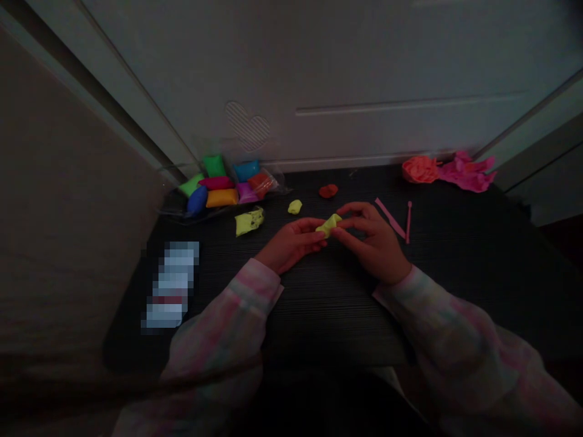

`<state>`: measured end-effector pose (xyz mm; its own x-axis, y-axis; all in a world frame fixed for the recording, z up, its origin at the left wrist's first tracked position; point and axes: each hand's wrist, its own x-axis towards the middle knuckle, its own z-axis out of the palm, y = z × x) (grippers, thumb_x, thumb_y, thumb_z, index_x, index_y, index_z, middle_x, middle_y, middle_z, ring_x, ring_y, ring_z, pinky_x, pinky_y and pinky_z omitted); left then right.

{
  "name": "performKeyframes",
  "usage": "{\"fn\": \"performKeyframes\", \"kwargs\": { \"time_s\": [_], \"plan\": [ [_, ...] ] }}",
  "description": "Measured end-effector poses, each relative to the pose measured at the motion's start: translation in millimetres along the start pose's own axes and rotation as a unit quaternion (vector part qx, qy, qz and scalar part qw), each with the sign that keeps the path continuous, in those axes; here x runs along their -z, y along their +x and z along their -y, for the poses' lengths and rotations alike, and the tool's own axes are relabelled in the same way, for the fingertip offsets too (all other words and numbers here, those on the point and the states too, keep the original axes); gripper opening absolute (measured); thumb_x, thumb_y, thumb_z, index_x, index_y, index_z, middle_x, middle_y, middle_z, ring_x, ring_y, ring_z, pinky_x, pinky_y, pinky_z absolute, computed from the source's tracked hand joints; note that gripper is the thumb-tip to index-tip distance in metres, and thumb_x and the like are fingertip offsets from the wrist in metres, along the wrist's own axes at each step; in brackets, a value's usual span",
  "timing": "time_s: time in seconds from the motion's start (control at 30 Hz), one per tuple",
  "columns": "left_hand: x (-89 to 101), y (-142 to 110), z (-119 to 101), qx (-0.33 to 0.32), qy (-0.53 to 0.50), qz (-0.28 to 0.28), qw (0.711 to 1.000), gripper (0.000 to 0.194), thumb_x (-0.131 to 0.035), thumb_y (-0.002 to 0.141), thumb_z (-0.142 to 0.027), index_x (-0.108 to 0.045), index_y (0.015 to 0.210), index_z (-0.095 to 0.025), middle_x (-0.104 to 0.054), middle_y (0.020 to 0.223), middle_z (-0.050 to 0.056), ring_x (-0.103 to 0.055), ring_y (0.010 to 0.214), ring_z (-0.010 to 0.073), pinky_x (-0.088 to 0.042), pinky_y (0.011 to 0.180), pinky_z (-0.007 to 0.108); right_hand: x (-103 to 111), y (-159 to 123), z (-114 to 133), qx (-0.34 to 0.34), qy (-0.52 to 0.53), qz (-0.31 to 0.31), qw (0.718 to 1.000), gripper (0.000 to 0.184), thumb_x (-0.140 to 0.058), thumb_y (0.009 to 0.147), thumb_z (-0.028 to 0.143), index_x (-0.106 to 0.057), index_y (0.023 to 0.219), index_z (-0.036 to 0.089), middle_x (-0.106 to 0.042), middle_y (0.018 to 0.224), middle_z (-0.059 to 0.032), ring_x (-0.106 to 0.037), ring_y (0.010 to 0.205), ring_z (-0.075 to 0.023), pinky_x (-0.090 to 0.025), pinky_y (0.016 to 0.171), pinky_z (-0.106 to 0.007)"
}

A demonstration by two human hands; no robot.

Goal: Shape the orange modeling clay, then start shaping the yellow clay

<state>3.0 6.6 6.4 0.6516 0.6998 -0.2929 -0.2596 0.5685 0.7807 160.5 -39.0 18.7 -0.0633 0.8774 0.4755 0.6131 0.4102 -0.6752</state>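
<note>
Between my two hands is a soft, bent piece of yellow modelling clay (328, 226), held above the dark table. My left hand (298, 241) pinches its left end between thumb and fingers. Thumb and fingertips of my right hand (371, 240) close on its right end. Just beyond lies a small yellow clay lump (295, 207), with a reddish-brown clay lump (328, 191) to its right. An opened yellow clay packet (249, 223) rests left of my hands. Two pink modelling tools (390, 218), (409, 222) lie right of my right hand.
A clear bag of colourful clay packets (222, 198) sits at the table's back left. Orange crumpled material (421, 169) and pink crumpled material (467, 172) lie at the back right. A phone with a blurred screen (172, 284) is at the left. A white panel (346, 73) rises behind the table (314, 309).
</note>
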Motion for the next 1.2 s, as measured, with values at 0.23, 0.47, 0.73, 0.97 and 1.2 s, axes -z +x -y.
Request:
{"fn": "performKeyframes", "kwargs": {
  "time_s": [0.23, 0.47, 0.73, 0.97, 1.2],
  "plan": [
    [0.2, 1.6, 2.9, -0.023, 0.005, -0.013, 1.0, 0.025, -0.065, 0.06, -0.011, -0.056, 0.083, -0.015, -0.06, 0.076, -0.002, -0.056, 0.064, 0.0061, -0.039, 0.062, 0.021, 0.9, -0.7, 1.2, 0.008, -0.024, 0.006, 1.0, 0.009, -0.055, 0.073, 0.028, -0.06, 0.079, 0.022, -0.052, 0.096, -0.0044, -0.049, 0.093, -0.0188, -0.04, 0.082, -0.039],
    [-3.5, 0.5, 3.9, -0.035, 0.005, -0.024, 0.999, 0.023, -0.065, 0.059, -0.009, -0.056, 0.08, -0.014, -0.061, 0.075, -0.001, -0.057, 0.064, 0.007, -0.042, 0.069, 0.026, -0.9, -1.2, -0.2, 0.004, -0.056, -0.007, 0.998, 0.007, -0.057, 0.072, 0.028, -0.06, 0.072, 0.022, -0.053, 0.093, -0.0042, -0.049, 0.089, -0.0196, -0.041, 0.078, -0.038],
    [-2.9, 0.7, 3.4, -0.031, -0.011, -0.028, 0.999, 0.018, -0.063, 0.063, -0.014, -0.059, 0.08, -0.013, -0.062, 0.077, 0.0, -0.057, 0.066, 0.0078, -0.044, 0.065, 0.024, -0.6, -1.3, -3.5, 0.002, -0.062, 0.001, 0.998, 0.012, -0.06, 0.069, 0.033, -0.058, 0.073, 0.021, -0.051, 0.103, -0.0053, -0.047, 0.096, -0.0223, -0.041, 0.08, -0.041],
    [-2.1, 1.4, 4.7, -0.038, 0.001, -0.022, 0.999, 0.017, -0.062, 0.063, -0.013, -0.058, 0.08, -0.013, -0.062, 0.075, 0.0, -0.057, 0.064, 0.0071, -0.044, 0.068, 0.026, -1.7, -0.3, -3.3, 0.006, -0.07, 0.0, 0.998, 0.01, -0.062, 0.067, 0.029, -0.057, 0.069, 0.02, -0.051, 0.104, -0.0055, -0.047, 0.096, -0.0223, -0.041, 0.081, -0.042],
    [-2.8, 1.0, 4.1, -0.036, -0.004, -0.031, 0.999, 0.017, -0.062, 0.064, -0.013, -0.058, 0.08, -0.013, -0.062, 0.074, 0.0, -0.057, 0.063, 0.0072, -0.044, 0.067, 0.025, 0.0, -1.0, -3.2, 0.015, -0.069, 0.005, 0.997, 0.008, -0.057, 0.072, 0.028, -0.059, 0.072, 0.021, -0.053, 0.106, -0.0052, -0.047, 0.094, -0.0207, -0.042, 0.079, -0.04]
  ]
}}
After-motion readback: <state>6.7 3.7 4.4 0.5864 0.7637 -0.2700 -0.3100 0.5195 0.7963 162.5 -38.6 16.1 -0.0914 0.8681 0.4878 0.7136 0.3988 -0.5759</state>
